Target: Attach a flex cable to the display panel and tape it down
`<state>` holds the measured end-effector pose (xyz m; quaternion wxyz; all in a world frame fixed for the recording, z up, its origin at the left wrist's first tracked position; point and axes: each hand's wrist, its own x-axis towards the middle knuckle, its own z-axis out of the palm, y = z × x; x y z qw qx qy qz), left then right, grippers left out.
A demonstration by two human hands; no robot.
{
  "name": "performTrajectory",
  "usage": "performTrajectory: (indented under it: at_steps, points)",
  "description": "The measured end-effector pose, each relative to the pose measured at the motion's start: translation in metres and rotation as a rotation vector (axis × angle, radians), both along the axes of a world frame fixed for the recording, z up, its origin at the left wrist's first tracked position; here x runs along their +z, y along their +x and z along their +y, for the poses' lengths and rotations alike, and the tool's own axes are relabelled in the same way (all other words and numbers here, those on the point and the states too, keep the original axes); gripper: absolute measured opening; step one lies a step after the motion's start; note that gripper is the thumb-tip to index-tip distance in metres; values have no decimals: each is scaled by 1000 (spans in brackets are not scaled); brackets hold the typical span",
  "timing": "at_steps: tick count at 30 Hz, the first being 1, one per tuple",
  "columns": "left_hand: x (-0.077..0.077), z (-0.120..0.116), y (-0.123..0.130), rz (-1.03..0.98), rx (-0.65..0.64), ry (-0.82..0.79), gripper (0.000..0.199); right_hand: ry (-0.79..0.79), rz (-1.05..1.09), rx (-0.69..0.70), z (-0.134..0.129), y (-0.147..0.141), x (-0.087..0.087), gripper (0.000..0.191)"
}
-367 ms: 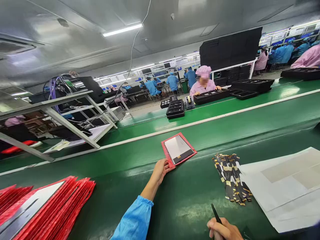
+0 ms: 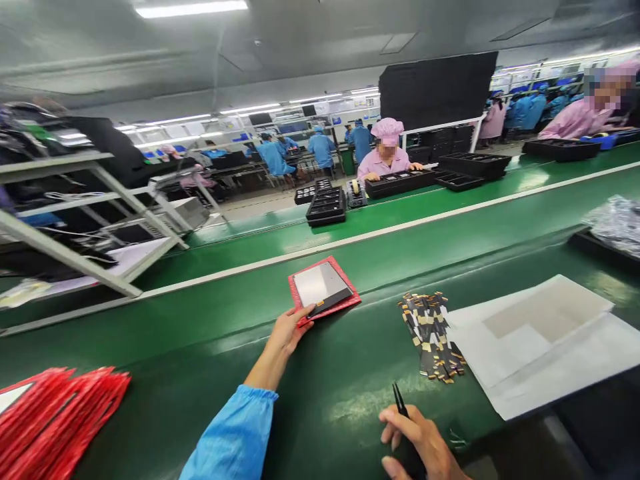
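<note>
My left hand (image 2: 285, 333) grips the near-left corner of a red bubble-wrap pouch (image 2: 336, 307), fingers closed around it. On the pouch lies a flat display panel (image 2: 311, 283), silvery-white with a dark strip and a small gold tab along its near edge. My right hand (image 2: 420, 433), low in the view, has black tweezers (image 2: 399, 399) between its fingers, points up and slightly apart. Beyond the tweezers, to the right, lies a heap of black flex cables (image 2: 433, 337) with gold ends.
White sheets (image 2: 480, 343) lie right of the cables. Red pouches (image 2: 75, 420) are stacked at lower left. A black tray with clear plastic (image 2: 617, 223) stands far right. Across the green bench, a person in pink (image 2: 387, 157) works at black trays (image 2: 327, 205). A metal rack (image 2: 115, 257) stands at left.
The view has swung to the right, so things appear shifted left. My left thumb now reaches over the panel's edge. My right hand shows more, its fingers looser around the tweezers.
</note>
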<state>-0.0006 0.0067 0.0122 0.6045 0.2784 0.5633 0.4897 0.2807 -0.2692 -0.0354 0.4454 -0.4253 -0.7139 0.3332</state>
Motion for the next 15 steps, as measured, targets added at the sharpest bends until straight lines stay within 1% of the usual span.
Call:
performTrajectory:
  at_steps: [4, 6, 9, 10, 12, 14, 15]
  points:
    - [9, -3, -2, 119, 5, -23, 23, -92, -13, 75, -2, 5, 20, 82]
    - [13, -6, -4, 181, 44, -11, 23, -130, -1, 69, -4, 5, 25, 80]
    - [17, -13, -10, 267, 81, 12, 26, -139, 22, 20, -4, 1, 27, 72]
    - [19, -17, -12, 295, 80, 17, 28, -132, 26, -6, -4, 0, 28, 69]
    - [21, -29, -19, 357, 68, 25, 39, -104, 32, -56, -2, -2, 28, 64]
    - [22, -45, -27, 430, 51, 33, 52, -77, 59, -78, -1, -3, 30, 63]
    - [22, -56, -31, 477, 41, 43, 54, -78, 84, -73, -1, -3, 31, 63]
